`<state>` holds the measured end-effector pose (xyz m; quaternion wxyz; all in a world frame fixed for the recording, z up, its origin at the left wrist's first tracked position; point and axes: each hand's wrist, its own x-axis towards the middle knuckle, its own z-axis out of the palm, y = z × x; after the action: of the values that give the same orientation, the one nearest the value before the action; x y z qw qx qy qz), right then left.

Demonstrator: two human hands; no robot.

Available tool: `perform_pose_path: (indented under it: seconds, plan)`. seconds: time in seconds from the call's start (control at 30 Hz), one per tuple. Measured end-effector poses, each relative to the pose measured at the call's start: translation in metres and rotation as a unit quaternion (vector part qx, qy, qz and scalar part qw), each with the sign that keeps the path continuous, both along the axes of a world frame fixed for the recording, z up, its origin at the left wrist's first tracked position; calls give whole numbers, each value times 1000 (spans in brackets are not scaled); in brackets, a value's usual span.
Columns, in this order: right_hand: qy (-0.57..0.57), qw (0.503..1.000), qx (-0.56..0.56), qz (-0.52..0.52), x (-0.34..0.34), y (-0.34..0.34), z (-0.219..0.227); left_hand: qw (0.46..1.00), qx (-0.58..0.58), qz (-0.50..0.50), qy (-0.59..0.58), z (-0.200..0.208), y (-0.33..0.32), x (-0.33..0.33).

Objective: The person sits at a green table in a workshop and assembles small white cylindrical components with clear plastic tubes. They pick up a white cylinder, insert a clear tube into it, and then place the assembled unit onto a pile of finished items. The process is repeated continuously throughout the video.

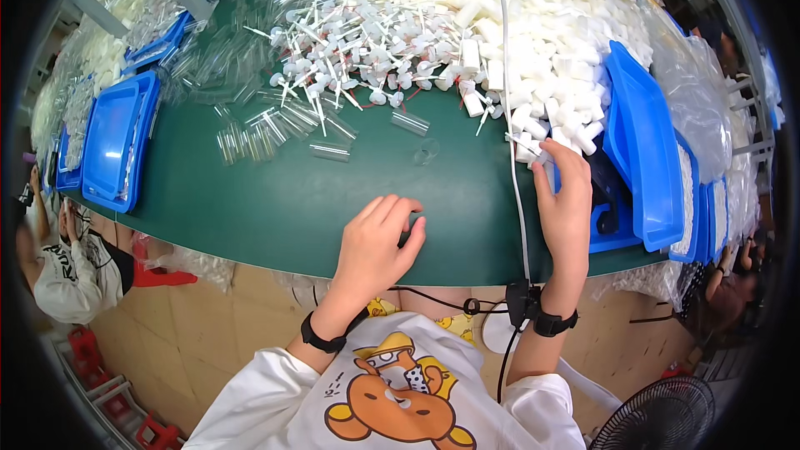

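Observation:
My right hand (568, 200) pinches a small white-stemmed part with a translucent end (530, 147) between thumb and fingertips, beside the heap of white foam-like cylinders (542, 75). My left hand (379, 237) is over the near part of the green table (292, 217). Its fingers are loosely bent, the thumb stands a little apart, and nothing shows in it. Ahead of it lie a clear plastic tube (410, 122), another clear tube (330, 152) and a clear ring-like piece (426, 152). More white-stemmed parts with translucent ends (358, 50) are piled at the table's middle back.
Clear tubes (250, 133) are gathered at the left. Blue trays (117, 142) stand at the left edge, and stacked blue trays (646, 150) lean at the right. A white cable (510, 117) crosses the table beside my right hand. Another person (75, 271) sits at far left.

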<state>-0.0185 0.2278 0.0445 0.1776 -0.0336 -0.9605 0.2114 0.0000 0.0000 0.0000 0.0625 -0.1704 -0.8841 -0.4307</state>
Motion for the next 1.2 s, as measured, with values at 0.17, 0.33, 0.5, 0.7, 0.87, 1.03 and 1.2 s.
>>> perform_pose_path:
  seconds: [0.17,0.33,0.5,0.7,0.87,1.03,1.2]
  plan:
    - [-1,977,-212,16,20,-20,26,997,71,-16,-8,-1,-6,0]
    - [-128,741,-628,201,47,-51,40,890,402,-91,-192,28,-1,4]
    - [-152,703,-679,148,53,-81,23,809,507,-115,-275,34,1,16]
    - [-148,714,-677,104,55,-85,14,830,495,-38,-256,27,0,24]
    - [-165,782,-594,90,64,-78,29,826,504,-18,-250,30,-11,32]
    - [-129,798,-570,147,77,-60,20,828,506,-43,-237,28,-17,40]
    - [-101,764,-624,129,82,-55,21,844,479,-46,-239,24,-23,41]
